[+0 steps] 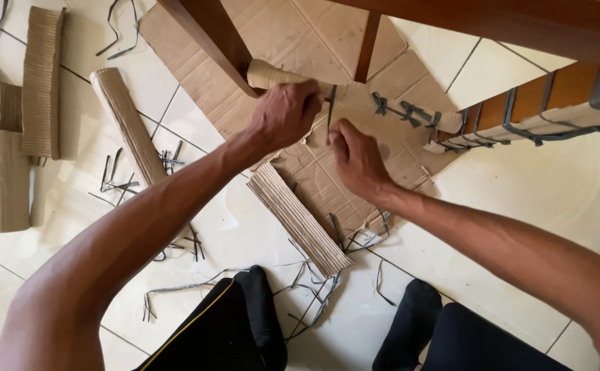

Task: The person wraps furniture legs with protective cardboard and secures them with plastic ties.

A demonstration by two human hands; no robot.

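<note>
White floor tiles [554, 185] carry flattened cardboard [313, 41]. Across it lies a cardboard-wrapped wooden rail [355, 103], stiff, light, best held around the wrap. Left hand [285, 113] clenches it; right hand [356, 159] pinches a thin grey strap [331, 103].

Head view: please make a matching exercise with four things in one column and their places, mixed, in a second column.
Things:
1. left hand
2. right hand
3. flat cardboard
4. cardboard rolls

Places:
A. far left on the tiles
B. gripping the wrapped leg
C. under the wooden frame
D. pinching the grey strap below the leg

Pairs: 1-B, 2-D, 3-C, 4-A
</note>
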